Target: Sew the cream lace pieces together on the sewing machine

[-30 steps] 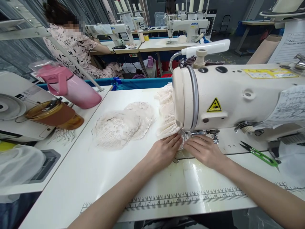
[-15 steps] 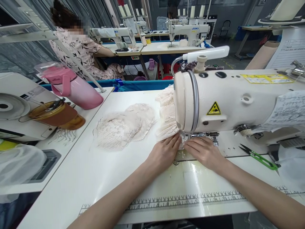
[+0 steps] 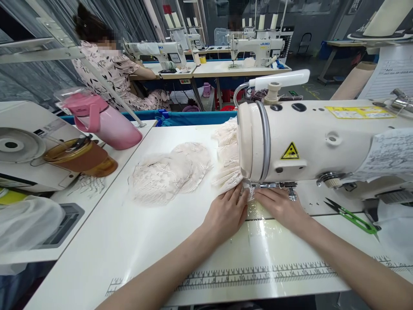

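White table (image 3: pixel 129 241), two hands (image 3: pixel 227 212), perhaps one lace piece (image 3: pixel 248 189)

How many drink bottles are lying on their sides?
2: a pink bottle at the left, and a brown bottle just in front of it. More may be hidden.

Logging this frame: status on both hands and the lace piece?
Left hand and right hand flat on lace piece under sewing machine head. Finished lace pile to the left. Green snips right, apart.
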A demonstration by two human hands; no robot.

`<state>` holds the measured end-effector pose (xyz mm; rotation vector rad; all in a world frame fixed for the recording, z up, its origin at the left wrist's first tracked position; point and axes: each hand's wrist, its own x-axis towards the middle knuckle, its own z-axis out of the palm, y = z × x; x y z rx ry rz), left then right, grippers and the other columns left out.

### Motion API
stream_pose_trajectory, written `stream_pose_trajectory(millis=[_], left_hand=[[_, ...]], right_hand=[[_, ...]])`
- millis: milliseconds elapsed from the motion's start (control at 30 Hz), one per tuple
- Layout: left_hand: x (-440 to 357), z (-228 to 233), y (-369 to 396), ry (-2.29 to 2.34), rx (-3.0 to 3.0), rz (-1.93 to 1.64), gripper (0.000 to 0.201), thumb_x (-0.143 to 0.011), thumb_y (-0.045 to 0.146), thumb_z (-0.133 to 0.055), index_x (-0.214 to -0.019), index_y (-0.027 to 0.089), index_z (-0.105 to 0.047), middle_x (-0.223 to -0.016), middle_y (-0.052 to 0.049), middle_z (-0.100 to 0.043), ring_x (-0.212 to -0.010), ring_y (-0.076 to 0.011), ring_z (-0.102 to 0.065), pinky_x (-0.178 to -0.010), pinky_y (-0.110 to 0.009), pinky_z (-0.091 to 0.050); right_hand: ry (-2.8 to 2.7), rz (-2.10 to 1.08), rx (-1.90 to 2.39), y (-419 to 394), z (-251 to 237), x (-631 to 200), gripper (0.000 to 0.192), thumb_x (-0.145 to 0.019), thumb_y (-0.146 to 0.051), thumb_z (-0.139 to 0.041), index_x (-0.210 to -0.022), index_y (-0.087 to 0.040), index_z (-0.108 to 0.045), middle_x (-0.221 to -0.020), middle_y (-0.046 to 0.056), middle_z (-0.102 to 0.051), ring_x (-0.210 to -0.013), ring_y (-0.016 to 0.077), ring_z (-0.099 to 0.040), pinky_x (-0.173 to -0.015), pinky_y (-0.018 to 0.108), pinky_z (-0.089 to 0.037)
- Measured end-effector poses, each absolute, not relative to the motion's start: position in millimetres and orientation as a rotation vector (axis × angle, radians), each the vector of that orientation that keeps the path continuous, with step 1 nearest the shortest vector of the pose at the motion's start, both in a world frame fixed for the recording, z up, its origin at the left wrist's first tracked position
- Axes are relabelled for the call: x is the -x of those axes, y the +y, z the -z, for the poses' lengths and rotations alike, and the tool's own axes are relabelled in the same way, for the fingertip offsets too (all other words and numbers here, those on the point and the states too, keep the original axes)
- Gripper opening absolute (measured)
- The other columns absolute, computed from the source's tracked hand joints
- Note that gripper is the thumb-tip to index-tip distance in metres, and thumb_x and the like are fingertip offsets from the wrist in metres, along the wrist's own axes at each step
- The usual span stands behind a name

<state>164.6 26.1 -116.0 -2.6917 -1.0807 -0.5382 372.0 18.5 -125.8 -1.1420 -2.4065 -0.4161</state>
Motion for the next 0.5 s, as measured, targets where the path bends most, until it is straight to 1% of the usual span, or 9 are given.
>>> stream_pose_trajectory(millis=[100,200,267,400,500], left_hand=[[-165,115,24,-1.067,2.666,0.504,0.038,-0.095,0.024,-0.039,-0.125,0.008,-0.055,-0.123,-0.021,-0.06,-0.115,-0.0312,-0.058,-0.087,-0.044,-0.054],[-167,113,23,-1.065,2.662,0.483,0.039,-0.095,0.025,-0.039,-0.129,0.011,-0.053,-0.124,-0.02,-0.06,-0.117,-0.0308,-0.057,-0.087,-0.044,-0.053],[-168,112,23,-1.075,2.658,0.475,0.039,-0.095,0.025,-0.04,-0.129,0.013,-0.052,-0.123,-0.019,-0.06,-0.118,-0.0304,-0.056,-0.088,-0.043,-0.053],[-169,112,24,-1.101,2.658,0.468,0.038,-0.094,0.025,-0.041,-0.129,0.014,-0.052,-0.123,-0.018,-0.061,-0.12,-0.0298,-0.055,-0.09,-0.042,-0.052],[-169,112,25,-1.117,2.675,0.473,0.038,-0.095,0.025,-0.041,-0.128,0.014,-0.052,-0.125,-0.017,-0.06,-0.121,-0.0297,-0.054,-0.092,-0.042,-0.051]], right_hand=[[-2.353,0.553,1.211,18,129,-374,0.033,-0.085,-0.005,-0.05,-0.107,-0.025,-0.063,-0.109,-0.003,-0.069,-0.08,0.0135,-0.061,-0.066,0.029,-0.041],[-2.308,0.582,1.189,18,126,-375,0.032,-0.085,-0.006,-0.048,-0.105,-0.025,-0.064,-0.104,-0.001,-0.07,-0.076,0.0162,-0.062,-0.069,0.032,-0.044],[-2.297,0.506,1.182,19,119,-373,0.034,-0.086,-0.005,-0.042,-0.103,-0.025,-0.066,-0.098,0.001,-0.071,-0.074,0.017,-0.062,-0.071,0.033,-0.046],[-2.239,0.273,1.121,21,105,-368,0.044,-0.091,-0.006,-0.029,-0.101,-0.027,-0.067,-0.09,-0.001,-0.072,-0.071,0.0139,-0.062,-0.069,0.029,-0.05],[-2.196,0.172,1.104,23,100,-365,0.039,-0.094,-0.013,-0.032,-0.104,-0.027,-0.067,-0.084,0.0,-0.072,-0.066,0.0136,-0.061,-0.064,0.027,-0.05]])
